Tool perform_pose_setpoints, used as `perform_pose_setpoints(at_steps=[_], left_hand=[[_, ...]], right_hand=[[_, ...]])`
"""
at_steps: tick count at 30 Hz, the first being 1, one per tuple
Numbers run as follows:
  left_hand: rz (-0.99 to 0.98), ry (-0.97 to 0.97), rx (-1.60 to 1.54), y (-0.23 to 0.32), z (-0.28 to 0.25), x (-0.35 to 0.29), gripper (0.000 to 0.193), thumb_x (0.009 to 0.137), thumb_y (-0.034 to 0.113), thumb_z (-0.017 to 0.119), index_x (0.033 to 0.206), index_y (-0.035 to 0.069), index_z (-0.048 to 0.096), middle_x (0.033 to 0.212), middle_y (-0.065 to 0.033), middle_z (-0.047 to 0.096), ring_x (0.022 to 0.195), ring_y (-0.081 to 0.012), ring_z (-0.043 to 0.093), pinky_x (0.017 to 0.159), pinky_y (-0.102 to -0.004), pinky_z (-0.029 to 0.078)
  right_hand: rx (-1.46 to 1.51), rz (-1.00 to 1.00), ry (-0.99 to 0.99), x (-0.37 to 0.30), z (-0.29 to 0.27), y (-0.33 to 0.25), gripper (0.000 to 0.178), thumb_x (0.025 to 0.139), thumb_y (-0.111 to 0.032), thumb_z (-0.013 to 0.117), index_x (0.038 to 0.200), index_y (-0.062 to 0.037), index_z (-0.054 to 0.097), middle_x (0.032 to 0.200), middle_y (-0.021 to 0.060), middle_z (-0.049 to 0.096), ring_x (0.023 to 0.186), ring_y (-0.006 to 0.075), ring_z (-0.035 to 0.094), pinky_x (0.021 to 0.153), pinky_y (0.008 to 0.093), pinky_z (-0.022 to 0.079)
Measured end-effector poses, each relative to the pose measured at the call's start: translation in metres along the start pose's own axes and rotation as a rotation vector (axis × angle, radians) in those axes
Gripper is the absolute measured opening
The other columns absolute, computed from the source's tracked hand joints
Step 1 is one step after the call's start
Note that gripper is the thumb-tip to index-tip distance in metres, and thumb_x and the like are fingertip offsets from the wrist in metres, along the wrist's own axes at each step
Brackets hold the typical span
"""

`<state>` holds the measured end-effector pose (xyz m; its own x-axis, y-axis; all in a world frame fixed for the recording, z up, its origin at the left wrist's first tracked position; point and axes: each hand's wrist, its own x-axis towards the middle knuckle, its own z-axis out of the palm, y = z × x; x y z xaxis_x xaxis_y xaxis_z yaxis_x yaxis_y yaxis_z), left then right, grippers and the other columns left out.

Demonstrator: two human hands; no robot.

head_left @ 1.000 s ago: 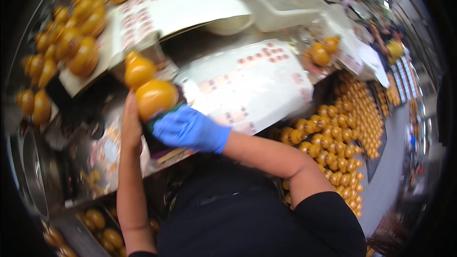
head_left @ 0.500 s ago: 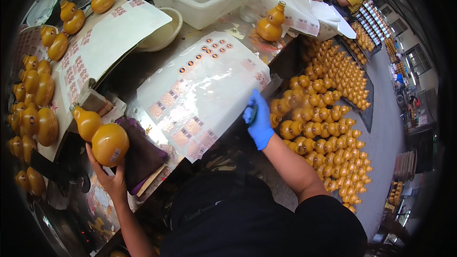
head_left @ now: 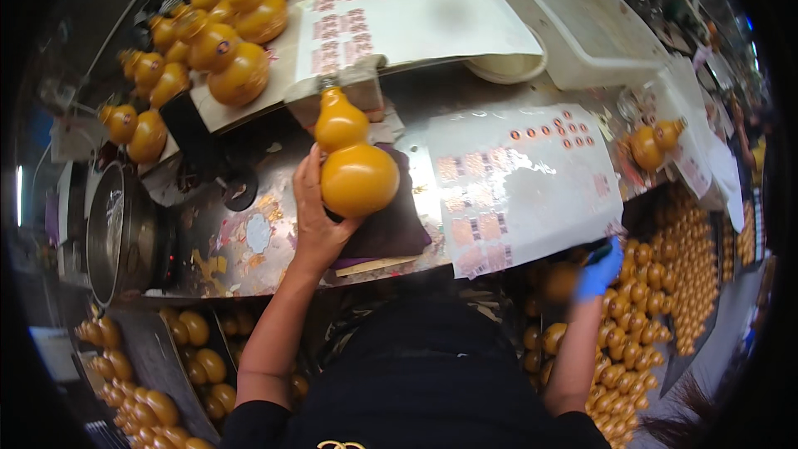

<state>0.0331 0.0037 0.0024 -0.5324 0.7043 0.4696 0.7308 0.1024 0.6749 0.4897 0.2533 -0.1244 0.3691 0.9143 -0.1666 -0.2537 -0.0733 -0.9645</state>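
Observation:
My left hand (head_left: 317, 220) is wrapped round the lower bulb of a glossy yellow-brown gourd-shaped bottle (head_left: 359, 179). The bottle tilts, its neck beside a grey block (head_left: 374, 87) and its body over a folded dark cloth (head_left: 397, 220). In a blue glove, my right hand (head_left: 600, 270) is by the near right corner of a glossy white sheet (head_left: 532, 170) of stickers. Its fingers close on a small dark object (head_left: 597, 254), blurred and partly hidden. Round red stickers and rows of barcode stickers lie on that sheet.
A second sticker sheet (head_left: 416, 21) lies on a raised board, with gourd bottles (head_left: 237, 71) grouped left of it. Behind are a white bowl (head_left: 509, 66) and a clear plastic tub (head_left: 582, 41). A metal pan (head_left: 120, 233) stands left. Many bottles (head_left: 636, 316) fill the floor at right.
The view has swung left. The bottle has moved nearer the dark cloth and turned; its small barcode label no longer shows. My right hand has come closer to the sheet's near right corner.

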Motion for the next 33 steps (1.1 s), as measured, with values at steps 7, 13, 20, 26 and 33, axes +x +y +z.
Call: perform_pose_setpoints(at_steps=[7, 13, 20, 26, 33], left_hand=[[0.012, -0.021, 0.018, -0.001, -0.004, 0.001, 0.100, 0.063, 0.015, 0.086, 0.146, 0.007, 0.031, 0.129, -0.0153, 0.048, 0.119, -0.0313, 0.049, 0.102, -0.0383, 0.039], [-0.002, -0.010, -0.008, 0.002, -0.009, 0.001, 0.096, 0.063, 0.016, 0.085, 0.144, 0.008, 0.035, 0.129, -0.0152, 0.047, 0.121, -0.0329, 0.047, 0.102, -0.0405, 0.037], [-0.015, -0.032, 0.114, 0.005, -0.013, -0.001, 0.100, 0.062, 0.014, 0.085, 0.146, 0.008, 0.030, 0.131, -0.0149, 0.047, 0.122, -0.0313, 0.046, 0.103, -0.0402, 0.037], [-0.105, -0.049, -0.005, 0.002, -0.013, -0.003, 0.110, 0.060, 0.018, 0.086, 0.148, 0.007, 0.022, 0.136, -0.0180, 0.039, 0.128, -0.0344, 0.040, 0.108, -0.0412, 0.032], [-0.377, -0.254, -0.854, -0.014, -0.030, 0.005, 0.103, 0.073, 0.027, 0.079, 0.150, 0.004, 0.015, 0.149, -0.0187, 0.024, 0.139, -0.0292, 0.026, 0.114, -0.0394, 0.023]], right_hand=[[-0.263, -0.390, -0.358, -0.078, 0.123, -0.110, 0.021, 0.090, -0.005, 0.061, 0.109, 0.0033, 0.061, 0.107, 0.0086, 0.064, 0.092, 0.0152, 0.061, 0.087, 0.0266, 0.047], [-0.384, -0.260, -1.167, -0.156, 0.226, -0.139, 0.019, 0.088, 0.002, 0.060, 0.106, 0.0041, 0.063, 0.105, 0.0101, 0.067, 0.093, 0.0135, 0.064, 0.084, 0.0256, 0.051], [-0.513, -0.106, -1.683, -0.211, 0.299, -0.148, 0.018, 0.087, -0.005, 0.065, 0.104, -0.0003, 0.068, 0.098, 0.0053, 0.070, 0.088, 0.0077, 0.063, 0.078, 0.0233, 0.051], [-0.528, -0.405, -2.094, -0.238, 0.336, -0.141, 0.019, 0.085, -0.012, 0.068, 0.103, -0.0067, 0.070, 0.091, 0.0062, 0.071, 0.081, 0.0152, 0.065, 0.076, 0.0300, 0.050], [-0.785, -0.786, -2.147, -0.257, 0.377, -0.130, 0.025, 0.082, -0.010, 0.068, 0.107, -0.0099, 0.069, 0.087, 0.0068, 0.067, 0.076, 0.0194, 0.064, 0.076, 0.0298, 0.051]])
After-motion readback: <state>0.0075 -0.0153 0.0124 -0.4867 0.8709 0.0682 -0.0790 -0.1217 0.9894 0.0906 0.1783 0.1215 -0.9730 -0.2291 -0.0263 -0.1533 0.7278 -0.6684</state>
